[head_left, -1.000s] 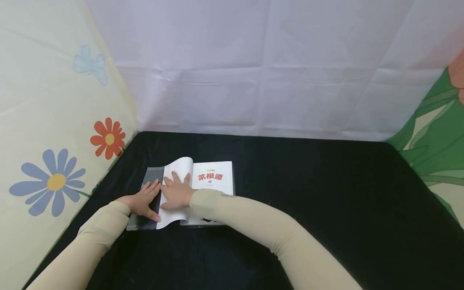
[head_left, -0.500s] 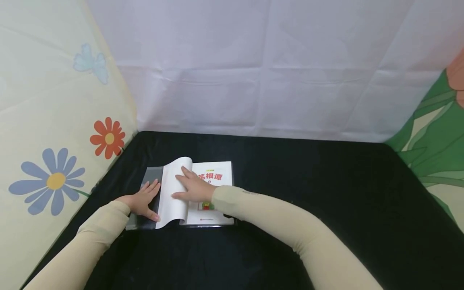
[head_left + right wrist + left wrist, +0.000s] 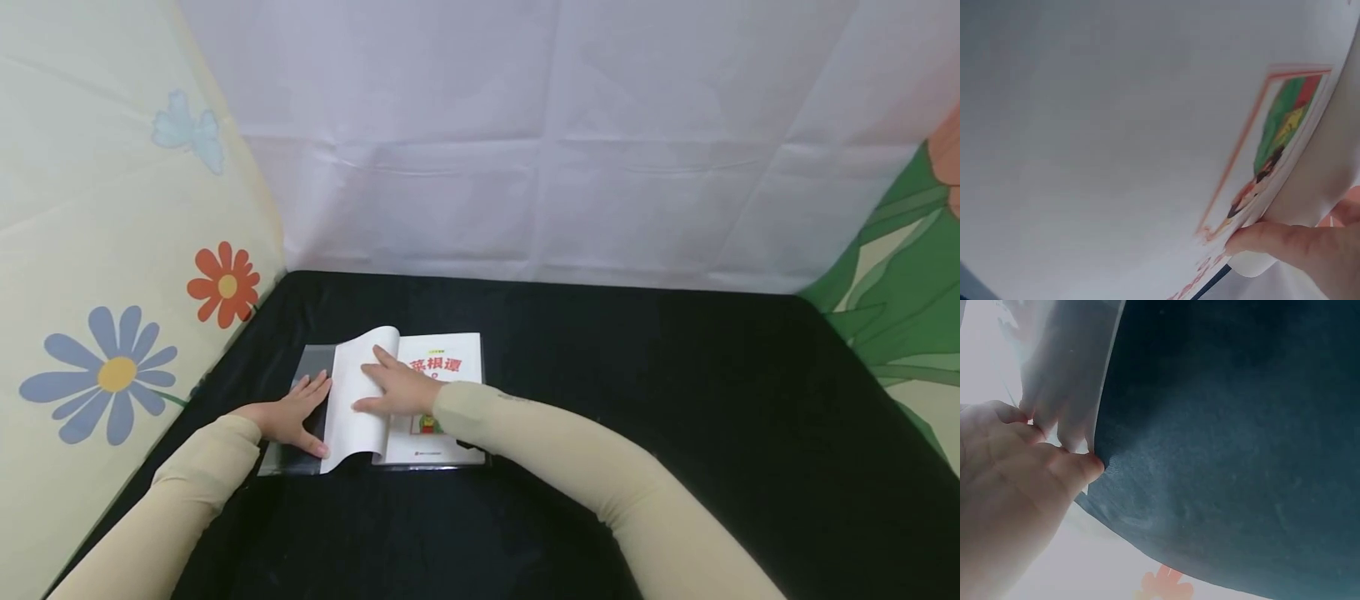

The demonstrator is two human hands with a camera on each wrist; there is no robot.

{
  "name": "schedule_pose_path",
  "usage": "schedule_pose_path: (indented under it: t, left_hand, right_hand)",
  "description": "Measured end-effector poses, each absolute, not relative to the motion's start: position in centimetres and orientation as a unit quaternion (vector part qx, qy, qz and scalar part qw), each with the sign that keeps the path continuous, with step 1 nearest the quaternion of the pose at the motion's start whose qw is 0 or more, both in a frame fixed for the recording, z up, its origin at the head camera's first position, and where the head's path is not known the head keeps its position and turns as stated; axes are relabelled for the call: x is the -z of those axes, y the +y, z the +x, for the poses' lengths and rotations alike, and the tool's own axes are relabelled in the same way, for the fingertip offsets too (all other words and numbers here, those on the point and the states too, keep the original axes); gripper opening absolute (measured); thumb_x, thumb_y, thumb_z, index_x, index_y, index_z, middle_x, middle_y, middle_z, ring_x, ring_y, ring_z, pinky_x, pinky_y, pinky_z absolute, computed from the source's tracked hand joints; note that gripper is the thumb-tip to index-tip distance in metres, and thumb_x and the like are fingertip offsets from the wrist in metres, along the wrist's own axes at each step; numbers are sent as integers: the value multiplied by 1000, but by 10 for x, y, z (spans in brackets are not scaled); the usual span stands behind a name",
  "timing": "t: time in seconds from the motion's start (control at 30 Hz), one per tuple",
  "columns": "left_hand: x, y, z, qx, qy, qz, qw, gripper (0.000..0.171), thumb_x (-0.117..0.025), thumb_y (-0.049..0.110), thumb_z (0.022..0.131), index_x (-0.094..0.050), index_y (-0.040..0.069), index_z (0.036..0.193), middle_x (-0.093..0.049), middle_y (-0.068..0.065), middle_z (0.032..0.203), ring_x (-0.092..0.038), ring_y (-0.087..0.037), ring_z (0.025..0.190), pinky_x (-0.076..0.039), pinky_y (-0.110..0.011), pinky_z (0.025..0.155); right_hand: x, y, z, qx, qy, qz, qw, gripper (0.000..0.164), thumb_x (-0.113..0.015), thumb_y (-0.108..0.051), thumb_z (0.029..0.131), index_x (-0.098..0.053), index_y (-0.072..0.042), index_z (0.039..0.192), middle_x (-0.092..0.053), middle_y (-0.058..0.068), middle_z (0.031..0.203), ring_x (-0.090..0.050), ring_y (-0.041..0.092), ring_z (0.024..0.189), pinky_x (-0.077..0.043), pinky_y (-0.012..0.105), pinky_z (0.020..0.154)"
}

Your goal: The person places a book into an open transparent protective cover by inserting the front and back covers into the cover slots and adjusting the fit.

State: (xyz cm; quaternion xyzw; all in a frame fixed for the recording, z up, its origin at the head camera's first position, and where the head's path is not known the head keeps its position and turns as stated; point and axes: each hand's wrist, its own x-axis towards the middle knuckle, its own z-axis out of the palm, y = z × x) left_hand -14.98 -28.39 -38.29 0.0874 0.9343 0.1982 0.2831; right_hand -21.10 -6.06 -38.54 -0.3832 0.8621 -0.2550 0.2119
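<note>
A book lies open toward the left side, its printed title page [image 3: 467, 417] facing up. The white inside of its front cover [image 3: 356, 437] curves over to the left. A clear plastic sleeve [image 3: 311, 360] sticks out beyond that cover's left edge. My left hand [image 3: 285, 418] rests on the sleeve with fingers spread, thumb at the cover's lower left edge. Fingers extended, my right hand [image 3: 405, 389] lies over the bend of the cover near the spine and hides part of the title page. The right wrist view shows its thumb [image 3: 1260, 240] against the printed page.
The book rests on a black cloth-covered table [image 3: 637, 400]. A white curtain [image 3: 525, 167] hangs behind. On the left stands a cream wall cloth [image 3: 75, 208] with printed flowers, and on the right a cloth with green leaves [image 3: 907, 292].
My right hand has slid right, from the middle of the white cover to its bend by the spine, exposing more of the white surface. My left hand stays almost in place.
</note>
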Motion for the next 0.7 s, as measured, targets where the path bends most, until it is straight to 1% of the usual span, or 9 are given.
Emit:
schedule_pose_path:
  t: [0.07,0.23,0.33,0.47,0.57,0.7]
  left_hand:
    - [382,-284,-149,-200,934,86,283,128,-87,44,72,-8,-15,153,5,-38,160,10,-59,145,-4,-73,114]
    - [380,-282,-149,-204,933,88,282,128,-87,44,72,-7,-15,152,5,-38,160,11,-59,145,-3,-74,114]
    - [380,-282,-149,-204,933,90,283,128,-86,45,72,-7,-15,153,6,-37,160,11,-59,145,-3,-74,113]
    - [377,-282,-149,-200,932,91,289,127,-86,45,73,-7,-15,153,6,-37,160,11,-59,145,-4,-74,113]
    - [376,-282,-149,-194,932,92,291,128,-86,46,73,-7,-15,153,5,-37,160,11,-59,144,-4,-74,113]
    - [377,-283,-148,-193,933,93,289,127,-85,46,73,-7,-16,152,5,-38,159,10,-60,144,-4,-74,113]
  right_hand:
    - [385,-62,-211,257,861,-385,213,67,-59,-41,99,-38,-11,155,-10,11,169,-15,23,155,-23,35,123]
    - [386,-62,-211,262,860,-383,211,66,-64,-45,96,-45,-17,152,-8,12,169,-21,29,154,-29,41,121]
    - [386,-62,-210,251,866,-379,208,65,-67,-48,93,-51,-18,149,-8,12,169,-24,31,152,-32,41,118]
    - [387,-62,-208,230,873,-375,210,64,-68,-49,92,-53,-19,146,-7,11,170,-25,32,152,-36,42,116]
    - [388,-64,-207,224,875,-373,212,65,-68,-50,91,-52,-20,147,-6,10,170,-26,35,151,-35,49,116]
    - [391,-67,-207,220,877,-371,213,67,-67,-52,91,-51,-21,148,-5,9,170,-26,39,150,-29,58,117]
